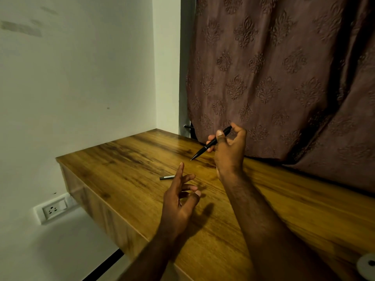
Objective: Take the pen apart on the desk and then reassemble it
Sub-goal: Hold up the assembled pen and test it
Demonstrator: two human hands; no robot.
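Observation:
My right hand (229, 151) is raised above the wooden desk (125, 171) and grips a black pen (210, 144) between thumb and fingers. The pen slants down to the left, its tip in the air just above the wood. A short dark pen part with a pale band (166, 177) lies flat on the desk, left of my left hand's fingertips. My left hand (178, 201) hovers over the desk with its fingers spread and nothing in them.
A patterned brown curtain (284, 78) hangs behind the desk's far edge. The white wall (81, 78) bounds the left side, with a power socket (53, 208) low down. A white round object (367, 264) sits at the desk's bottom right corner.

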